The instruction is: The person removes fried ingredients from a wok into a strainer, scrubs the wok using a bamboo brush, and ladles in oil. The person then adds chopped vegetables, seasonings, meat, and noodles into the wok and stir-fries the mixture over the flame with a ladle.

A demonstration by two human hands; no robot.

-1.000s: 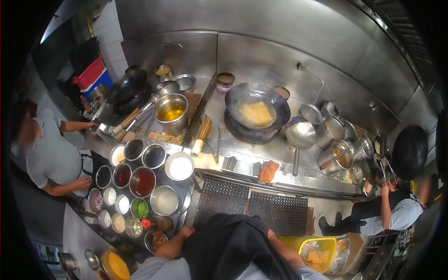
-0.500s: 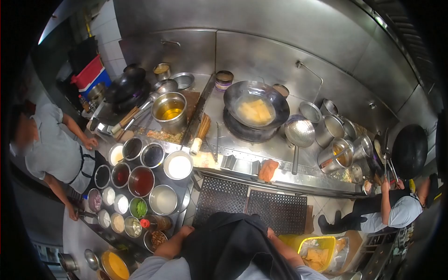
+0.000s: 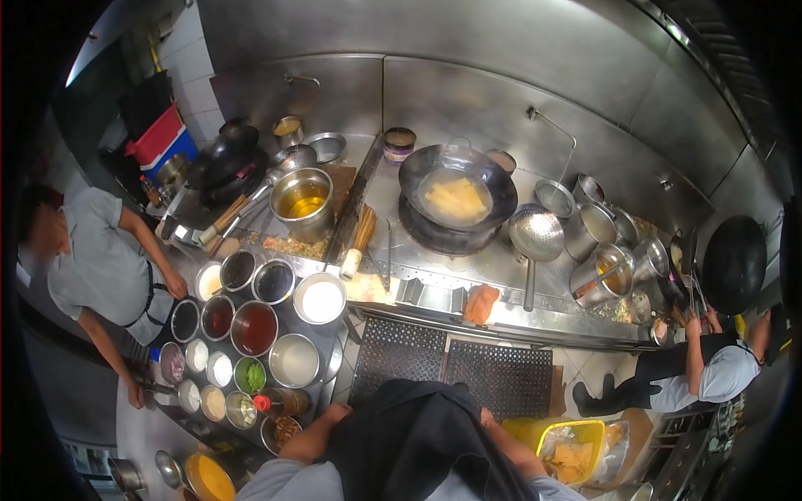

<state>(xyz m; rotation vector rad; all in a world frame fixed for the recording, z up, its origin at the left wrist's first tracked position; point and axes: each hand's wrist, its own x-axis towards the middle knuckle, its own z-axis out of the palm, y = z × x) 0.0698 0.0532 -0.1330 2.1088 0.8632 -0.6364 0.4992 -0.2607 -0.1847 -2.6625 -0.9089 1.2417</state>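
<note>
My left hand (image 3: 337, 415) rests at the left edge of my black apron (image 3: 409, 434), close to a bowl of brown pieces (image 3: 285, 432); its fingers are hidden. At the apron's right edge is my right hand (image 3: 487, 420), its fingers also out of sight, near a yellow bin (image 3: 595, 434). Ahead, yellow pieces (image 3: 456, 200) lie in liquid in a black wok (image 3: 415, 179) on the stove. A perforated ladle (image 3: 536, 233) lies to the right of the wok. A bamboo brush (image 3: 359, 242) lies to its left.
Bowls of sauces and ingredients, including a red sauce (image 3: 255, 327), crowd the left counter. A pot of yellow oil (image 3: 304, 200) stands behind them. One person (image 3: 109, 259) stands at the left, another (image 3: 718, 371) at the right. Metal pots (image 3: 591, 232) sit right of the ladle.
The person at the left has turned and moved both hands, one toward the bowls, the other down to the counter. The person at the right has shifted slightly. My hands stay in place.
</note>
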